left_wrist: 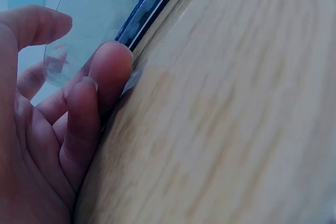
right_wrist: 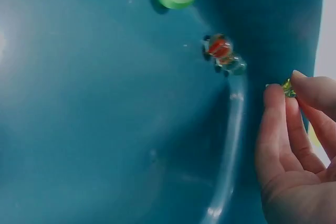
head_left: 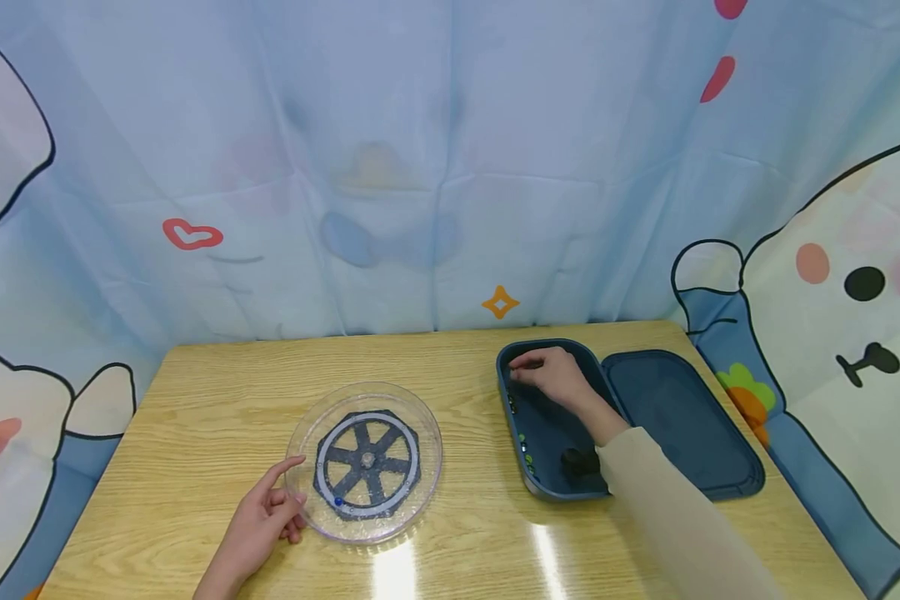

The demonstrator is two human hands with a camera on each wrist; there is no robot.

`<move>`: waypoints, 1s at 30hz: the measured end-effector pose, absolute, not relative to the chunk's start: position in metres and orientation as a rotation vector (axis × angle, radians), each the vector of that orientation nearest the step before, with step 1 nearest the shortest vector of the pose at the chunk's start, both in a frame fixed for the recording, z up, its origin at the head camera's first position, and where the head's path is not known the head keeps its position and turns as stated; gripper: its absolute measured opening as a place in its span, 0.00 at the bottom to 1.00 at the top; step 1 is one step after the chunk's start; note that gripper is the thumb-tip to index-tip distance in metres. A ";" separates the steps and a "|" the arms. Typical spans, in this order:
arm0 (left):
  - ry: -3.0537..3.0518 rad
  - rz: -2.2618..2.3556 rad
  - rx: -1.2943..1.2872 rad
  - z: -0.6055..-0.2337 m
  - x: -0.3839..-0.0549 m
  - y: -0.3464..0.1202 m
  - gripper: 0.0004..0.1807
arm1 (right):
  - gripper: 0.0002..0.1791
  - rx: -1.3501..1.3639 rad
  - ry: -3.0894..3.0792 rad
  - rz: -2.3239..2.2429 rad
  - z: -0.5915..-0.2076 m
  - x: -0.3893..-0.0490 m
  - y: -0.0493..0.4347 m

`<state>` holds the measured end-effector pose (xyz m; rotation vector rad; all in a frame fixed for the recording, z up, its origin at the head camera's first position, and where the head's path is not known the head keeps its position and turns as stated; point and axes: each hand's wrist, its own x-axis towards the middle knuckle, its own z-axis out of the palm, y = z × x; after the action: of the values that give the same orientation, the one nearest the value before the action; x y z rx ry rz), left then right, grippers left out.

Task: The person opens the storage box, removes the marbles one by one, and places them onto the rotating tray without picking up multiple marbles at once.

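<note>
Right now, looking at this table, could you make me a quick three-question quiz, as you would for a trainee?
1. What do the right-hand fingers pinch?
2. True or false: the lid lies beside the box.
3. Which colour is the blob-like bead in the clear dish: a) red, b) blue, c) white?

Key: 1. A yellow-green marble. 2. True. 3. b.
</note>
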<state>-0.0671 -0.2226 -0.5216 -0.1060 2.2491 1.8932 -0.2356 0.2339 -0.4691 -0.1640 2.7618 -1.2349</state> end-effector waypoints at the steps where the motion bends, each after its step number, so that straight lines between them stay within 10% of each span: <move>1: 2.250 1.890 -0.103 -0.521 -0.068 -0.222 0.30 | 0.13 -0.159 2.755 -1.257 -0.467 -0.235 0.235; 30: 2.239 1.869 -0.155 -0.519 -0.067 -0.222 0.30 | 0.11 -0.427 2.678 -1.526 -0.417 -0.184 0.176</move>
<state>-0.0674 -0.2218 -0.5190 -0.1546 2.2390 1.8691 -0.1835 0.1758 -0.4165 -0.4265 2.6778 -1.5259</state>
